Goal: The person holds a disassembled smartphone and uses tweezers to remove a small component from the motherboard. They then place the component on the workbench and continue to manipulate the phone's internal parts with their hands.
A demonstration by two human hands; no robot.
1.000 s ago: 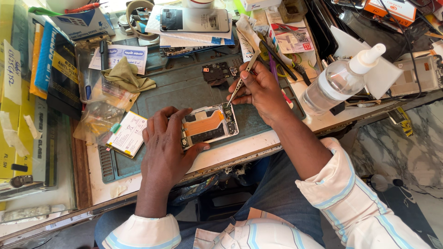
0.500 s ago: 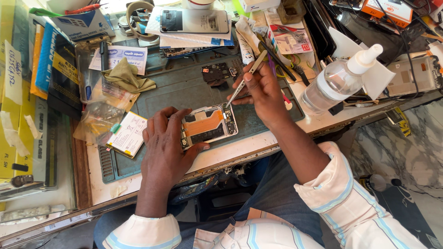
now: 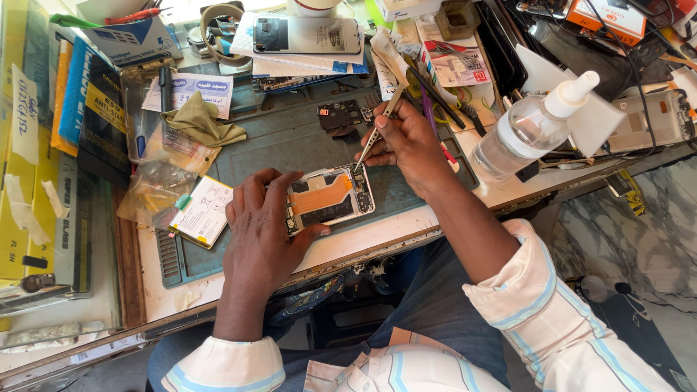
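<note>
An opened phone with its back off lies on the grey-green work mat, showing an orange strip and dark parts inside. My left hand holds its left end, fingers curled over the edge. My right hand grips metal tweezers whose tip touches the phone's top right corner. A small dark phone part lies on the mat just beyond.
A flat white battery lies left of my left hand. A clear squeeze bottle stands at the right. A whole phone rests on papers at the back. Boxes, plastic bags, a cloth and tools crowd the bench.
My right hand has shifted slightly left and down, bringing the tweezers' tip onto the phone's corner. My left hand keeps its hold.
</note>
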